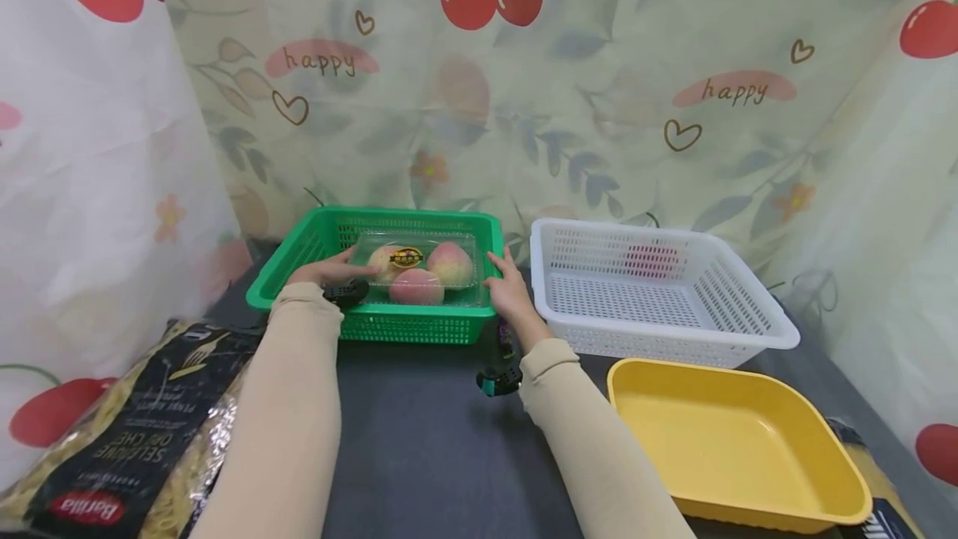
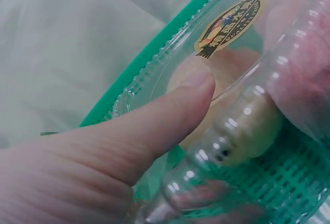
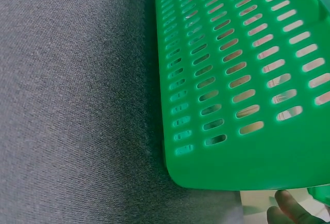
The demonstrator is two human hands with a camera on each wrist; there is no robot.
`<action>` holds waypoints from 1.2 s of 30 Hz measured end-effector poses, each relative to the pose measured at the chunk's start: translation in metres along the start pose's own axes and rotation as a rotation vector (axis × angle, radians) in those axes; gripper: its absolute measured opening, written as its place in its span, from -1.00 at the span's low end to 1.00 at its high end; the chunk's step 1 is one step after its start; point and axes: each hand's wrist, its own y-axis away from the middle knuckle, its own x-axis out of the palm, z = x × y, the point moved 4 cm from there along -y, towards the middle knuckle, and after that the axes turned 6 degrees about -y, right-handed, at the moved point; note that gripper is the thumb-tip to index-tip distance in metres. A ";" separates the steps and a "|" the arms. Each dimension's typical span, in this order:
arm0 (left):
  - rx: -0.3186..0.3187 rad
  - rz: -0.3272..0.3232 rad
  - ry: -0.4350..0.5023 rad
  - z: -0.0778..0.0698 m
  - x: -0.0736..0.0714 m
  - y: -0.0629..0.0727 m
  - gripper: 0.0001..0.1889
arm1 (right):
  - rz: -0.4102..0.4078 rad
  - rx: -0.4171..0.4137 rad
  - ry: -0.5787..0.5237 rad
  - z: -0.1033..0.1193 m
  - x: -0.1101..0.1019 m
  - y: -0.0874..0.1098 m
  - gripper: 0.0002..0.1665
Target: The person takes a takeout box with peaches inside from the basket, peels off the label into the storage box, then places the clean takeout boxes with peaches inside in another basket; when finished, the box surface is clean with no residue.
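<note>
Clear plastic box (image 1: pixel 415 238), qty 1, sits inside the green basket (image 1: pixel 412 327); can't tell if it's on the bottom. It holds 3 peaches (image 1: pixel 449 264): one left, one right, one in front. 1 black-and-gold label (image 1: pixel 405 258) on the lid.

My left hand (image 1: pixel 329 271) grips the box's left end, thumb (image 2: pixel 170 115) on top of the lid, other fingers blurry through the plastic. My right hand (image 1: pixel 512 294) is at the basket's right rim, beside the box; can't tell if it's grasping or just touching.

Baskets: 2 total, the green one plus a white basket (image 1: pixel 636 339) to its right. Yellow tray (image 1: pixel 718 439): 1, in front of the white one. Bags: 2, a pasta bag (image 1: pixel 135 431) near left and a second bag (image 1: pixel 879 481) far right, partly hidden by the tray. All on 1 dark table (image 1: pixel 441 439).
</note>
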 end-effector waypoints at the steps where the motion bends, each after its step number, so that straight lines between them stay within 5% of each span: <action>1: 0.004 0.004 -0.007 0.000 0.000 -0.001 0.17 | -0.001 -0.002 0.000 0.000 0.000 0.000 -0.32; 6: -0.012 -0.013 -0.027 -0.005 0.002 0.006 0.05 | 0.002 -0.003 0.002 -0.001 0.000 0.000 -0.32; 9: 0.013 -0.030 -0.033 0.004 -0.001 -0.007 0.01 | 0.003 0.001 0.002 -0.001 0.000 0.001 -0.33; 11: 0.062 -0.039 -0.051 0.030 -0.009 -0.040 0.00 | 0.003 0.001 0.002 0.000 0.000 0.001 -0.33; 16: 0.111 -0.063 -0.081 0.119 -0.036 -0.151 -0.06 | 0.004 -0.001 0.010 0.000 0.000 0.000 -0.34; 20: 0.071 -0.118 -0.081 0.132 -0.040 -0.172 -0.03 | -0.004 -0.002 0.017 0.001 0.001 0.000 -0.33; 23: 0.048 -0.165 -0.049 0.171 -0.051 -0.223 -0.01 | -0.010 -0.003 0.015 0.000 0.000 0.000 -0.32; 26: 0.043 -0.195 0.022 0.196 -0.060 -0.254 -0.03 | -0.014 -0.005 0.014 0.000 0.000 0.000 -0.32; 27: 0.036 -0.209 0.039 0.185 -0.057 -0.239 -0.06 | -0.015 -0.005 0.015 0.000 0.000 0.000 -0.31; 28: 0.044 -0.221 0.036 0.162 -0.051 -0.211 -0.08 | -0.016 -0.007 0.016 0.000 0.000 0.000 -0.31; 33: 0.039 -0.232 0.028 0.035 -0.019 -0.055 -0.30 | -0.021 -0.015 0.022 -0.001 -0.001 -0.001 -0.32; 36: 0.047 -0.230 0.059 -0.011 -0.007 0.005 -0.37 | -0.020 -0.018 0.029 -0.002 -0.001 -0.001 -0.33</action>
